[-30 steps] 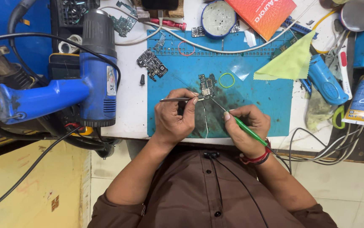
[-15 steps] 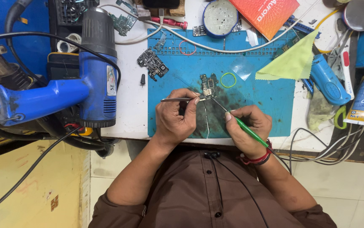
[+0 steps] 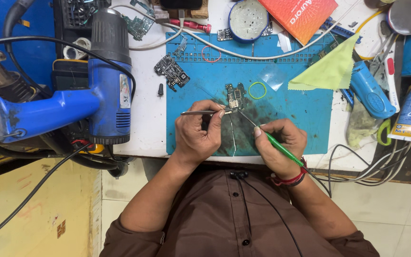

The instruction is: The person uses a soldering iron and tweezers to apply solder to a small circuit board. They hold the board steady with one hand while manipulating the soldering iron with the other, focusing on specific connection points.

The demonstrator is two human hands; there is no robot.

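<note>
A small dark circuit board point(image 3: 236, 96) lies on the blue work mat point(image 3: 300, 107). My left hand point(image 3: 200, 129) grips metal tweezers point(image 3: 203, 113) whose tips touch the board's lower edge. My right hand point(image 3: 278, 145) holds a thin green-handled soldering iron point(image 3: 274, 143) like a pen, its tip reaching up-left to the same spot on the board. A green rubber ring point(image 3: 257, 90) lies just right of the board.
A blue heat gun point(image 3: 108, 81) stands at the left. Another dark circuit board point(image 3: 171, 72) lies at the mat's left edge. A round tin point(image 3: 248, 19), an orange box point(image 3: 300, 15), a yellow-green cloth point(image 3: 331, 70), a blue tool point(image 3: 370, 93) and a tube point(image 3: 409, 113) crowd the back and right. Cables point(image 3: 358, 164) hang off the front edge.
Both hands stay at the small board; the tool tips shift only slightly.
</note>
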